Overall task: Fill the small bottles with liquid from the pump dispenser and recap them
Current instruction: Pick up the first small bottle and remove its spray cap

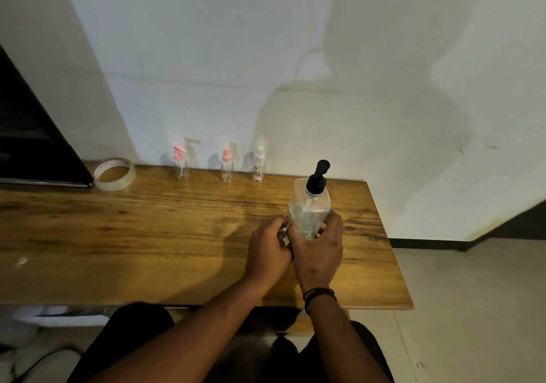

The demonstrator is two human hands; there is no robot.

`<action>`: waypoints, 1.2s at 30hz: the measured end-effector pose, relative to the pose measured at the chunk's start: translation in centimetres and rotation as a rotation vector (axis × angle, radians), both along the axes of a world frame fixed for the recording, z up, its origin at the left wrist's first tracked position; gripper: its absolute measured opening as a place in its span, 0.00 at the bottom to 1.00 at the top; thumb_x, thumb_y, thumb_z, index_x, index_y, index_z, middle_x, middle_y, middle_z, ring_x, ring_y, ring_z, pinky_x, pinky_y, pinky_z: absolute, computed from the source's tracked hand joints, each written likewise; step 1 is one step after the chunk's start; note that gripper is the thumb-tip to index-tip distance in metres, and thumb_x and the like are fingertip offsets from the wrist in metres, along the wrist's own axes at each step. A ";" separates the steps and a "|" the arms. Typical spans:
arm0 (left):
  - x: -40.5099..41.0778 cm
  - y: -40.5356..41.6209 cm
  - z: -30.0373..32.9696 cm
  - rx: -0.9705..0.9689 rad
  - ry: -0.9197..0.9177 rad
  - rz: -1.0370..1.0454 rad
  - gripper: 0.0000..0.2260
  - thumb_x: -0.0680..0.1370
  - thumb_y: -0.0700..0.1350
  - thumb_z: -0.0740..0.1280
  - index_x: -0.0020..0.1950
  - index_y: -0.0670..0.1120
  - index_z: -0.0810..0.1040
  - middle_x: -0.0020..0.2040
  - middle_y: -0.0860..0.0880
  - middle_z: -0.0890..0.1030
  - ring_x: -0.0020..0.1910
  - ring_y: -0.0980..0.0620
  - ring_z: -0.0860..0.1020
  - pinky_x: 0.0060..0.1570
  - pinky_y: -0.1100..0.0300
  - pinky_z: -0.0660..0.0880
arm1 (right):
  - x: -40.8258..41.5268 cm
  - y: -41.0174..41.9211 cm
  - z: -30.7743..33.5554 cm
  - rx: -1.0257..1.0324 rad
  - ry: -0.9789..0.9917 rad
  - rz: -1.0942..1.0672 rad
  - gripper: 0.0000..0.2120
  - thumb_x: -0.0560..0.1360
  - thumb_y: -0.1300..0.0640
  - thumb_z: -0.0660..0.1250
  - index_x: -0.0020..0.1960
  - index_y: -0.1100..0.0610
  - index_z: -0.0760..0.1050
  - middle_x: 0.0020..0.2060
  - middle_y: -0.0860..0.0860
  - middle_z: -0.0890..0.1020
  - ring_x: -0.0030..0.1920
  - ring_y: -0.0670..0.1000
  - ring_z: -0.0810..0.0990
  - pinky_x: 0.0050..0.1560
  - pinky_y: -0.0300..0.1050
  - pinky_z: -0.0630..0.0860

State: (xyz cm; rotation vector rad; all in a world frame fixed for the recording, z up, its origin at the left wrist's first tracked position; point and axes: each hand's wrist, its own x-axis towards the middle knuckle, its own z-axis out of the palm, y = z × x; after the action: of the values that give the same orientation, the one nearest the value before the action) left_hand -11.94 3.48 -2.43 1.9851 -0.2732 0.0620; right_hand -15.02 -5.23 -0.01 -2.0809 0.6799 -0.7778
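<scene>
I have both hands on the pump dispenser (309, 205), a clear bottle with a black pump head, which stands upright toward the right side of the wooden bench (147, 234). My right hand (317, 252) wraps around its lower body, fingers curled on the right side and thumb on the near face. My left hand (270, 249) comes in from the left, its fingers curled against the bottle's lower left edge (whether it truly grips or only steadies there I cannot tell, since the right hand partly covers it). A dark band sits on my right wrist.

Along the back edge of the bench, by the wall, three small clear bottles stand in a row, well apart from the dispenser: the left bottle (181, 164) with a pink pump top, the middle bottle (227, 165) with a pink spray top, and the right bottle (258, 165) with a clear or white top. All three look capped. How much liquid they hold is too faint to judge.

Further left a roll of clear tape (114, 174) lies flat beside a dark slab-like object (35, 146) at the bench's left end.
</scene>
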 end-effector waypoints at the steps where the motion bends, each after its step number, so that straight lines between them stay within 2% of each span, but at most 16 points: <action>1: 0.0 0.0 0.2 0.012 0.011 -0.010 0.18 0.76 0.37 0.75 0.65 0.47 0.82 0.57 0.51 0.83 0.54 0.54 0.82 0.52 0.53 0.84 | -0.1 0.0 0.0 0.007 0.001 -0.001 0.31 0.67 0.42 0.77 0.65 0.53 0.71 0.55 0.48 0.78 0.53 0.54 0.81 0.45 0.57 0.83; 4: 0.1 0.1 0.6 0.037 0.029 -0.034 0.18 0.76 0.37 0.74 0.65 0.48 0.82 0.57 0.51 0.83 0.54 0.53 0.82 0.52 0.53 0.84 | -0.3 0.0 0.0 0.028 0.007 0.010 0.33 0.70 0.43 0.78 0.69 0.52 0.70 0.58 0.48 0.78 0.56 0.53 0.81 0.49 0.57 0.83; 7: -0.1 0.8 1.1 0.005 0.023 -0.055 0.16 0.78 0.37 0.73 0.64 0.48 0.83 0.55 0.55 0.83 0.50 0.60 0.81 0.50 0.66 0.81 | -1.2 0.3 -0.1 0.073 0.039 0.046 0.39 0.71 0.42 0.78 0.75 0.53 0.66 0.65 0.50 0.76 0.64 0.54 0.77 0.58 0.58 0.81; 9: -0.5 1.8 1.1 -0.073 0.084 -0.058 0.18 0.79 0.37 0.72 0.67 0.52 0.81 0.52 0.59 0.82 0.50 0.64 0.81 0.48 0.69 0.79 | -2.6 1.2 -0.4 0.129 0.083 0.018 0.43 0.71 0.41 0.78 0.78 0.54 0.63 0.68 0.52 0.74 0.68 0.55 0.73 0.64 0.60 0.79; 11: -0.7 3.1 0.3 -0.172 0.197 -0.043 0.23 0.78 0.37 0.74 0.69 0.54 0.78 0.54 0.61 0.82 0.53 0.64 0.81 0.51 0.66 0.80 | -4.4 2.8 -0.7 0.164 0.091 0.001 0.36 0.73 0.42 0.76 0.75 0.50 0.65 0.65 0.50 0.74 0.66 0.54 0.74 0.63 0.60 0.79; 14: -0.5 5.3 -1.1 -0.302 0.270 0.040 0.23 0.77 0.36 0.75 0.69 0.53 0.78 0.56 0.54 0.85 0.53 0.59 0.84 0.53 0.61 0.82 | -5.9 5.8 -0.8 0.119 0.080 0.147 0.18 0.76 0.39 0.69 0.63 0.42 0.71 0.55 0.43 0.77 0.57 0.48 0.77 0.55 0.57 0.81; 16: 0.3 6.3 -1.3 -0.355 0.259 0.114 0.21 0.77 0.36 0.74 0.67 0.54 0.78 0.54 0.54 0.85 0.52 0.59 0.84 0.52 0.63 0.82 | -5.1 7.2 -0.5 0.086 0.044 0.254 0.16 0.76 0.36 0.65 0.60 0.42 0.75 0.54 0.41 0.78 0.56 0.45 0.78 0.53 0.53 0.81; 20: 4.3 7.4 0.0 -0.406 0.171 0.164 0.20 0.79 0.39 0.73 0.69 0.53 0.77 0.56 0.58 0.84 0.56 0.65 0.82 0.54 0.69 0.79 | -0.8 8.7 0.1 0.175 0.020 0.346 0.17 0.81 0.43 0.67 0.68 0.45 0.72 0.59 0.39 0.77 0.60 0.40 0.78 0.58 0.45 0.81; 23: 7.1 7.9 0.3 -0.404 0.112 0.149 0.18 0.82 0.40 0.69 0.72 0.49 0.76 0.62 0.54 0.83 0.61 0.65 0.80 0.60 0.66 0.79 | 3.7 9.0 0.3 0.277 0.008 0.323 0.24 0.82 0.50 0.67 0.76 0.51 0.67 0.67 0.44 0.76 0.64 0.40 0.77 0.62 0.40 0.79; 25: 8.0 7.9 -0.1 -0.416 0.107 0.158 0.18 0.83 0.41 0.67 0.73 0.48 0.75 0.65 0.53 0.82 0.63 0.62 0.79 0.61 0.67 0.78 | 7.1 8.8 0.1 0.282 0.028 0.290 0.28 0.82 0.51 0.67 0.80 0.53 0.62 0.71 0.46 0.74 0.65 0.42 0.76 0.60 0.34 0.76; 27: 8.5 7.6 -0.2 -0.407 0.086 0.162 0.17 0.84 0.42 0.67 0.74 0.48 0.76 0.66 0.54 0.81 0.64 0.61 0.79 0.61 0.68 0.77 | 10.4 8.4 -0.4 0.261 0.041 0.257 0.31 0.82 0.53 0.67 0.81 0.53 0.59 0.73 0.47 0.71 0.67 0.46 0.75 0.60 0.37 0.76; 30: 9.2 7.7 -0.5 -0.406 0.067 0.184 0.18 0.84 0.38 0.66 0.74 0.47 0.77 0.67 0.54 0.81 0.66 0.61 0.78 0.63 0.69 0.75 | 15.2 7.8 -1.6 0.199 0.014 0.182 0.31 0.81 0.57 0.68 0.80 0.57 0.59 0.74 0.54 0.71 0.73 0.54 0.72 0.70 0.51 0.75; 33: 9.8 8.2 -0.3 -0.412 0.087 0.229 0.17 0.84 0.37 0.66 0.72 0.46 0.77 0.64 0.54 0.81 0.62 0.64 0.79 0.59 0.74 0.74 | 18.7 7.1 -2.4 0.146 0.056 0.102 0.31 0.80 0.60 0.69 0.79 0.61 0.61 0.72 0.59 0.73 0.72 0.57 0.72 0.72 0.49 0.71; 36: 10.1 8.7 -0.3 -0.397 0.110 0.245 0.16 0.83 0.37 0.67 0.70 0.44 0.79 0.61 0.53 0.82 0.57 0.68 0.78 0.56 0.76 0.74 | 20.4 6.4 -3.3 0.126 0.094 0.063 0.27 0.79 0.60 0.70 0.76 0.60 0.66 0.66 0.58 0.78 0.67 0.58 0.76 0.66 0.48 0.75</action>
State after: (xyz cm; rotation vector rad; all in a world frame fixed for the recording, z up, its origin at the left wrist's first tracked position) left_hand -1.81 12.15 -2.76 1.6105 0.0542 0.1512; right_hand 5.42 1.22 -3.27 -2.0237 0.6934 -0.5900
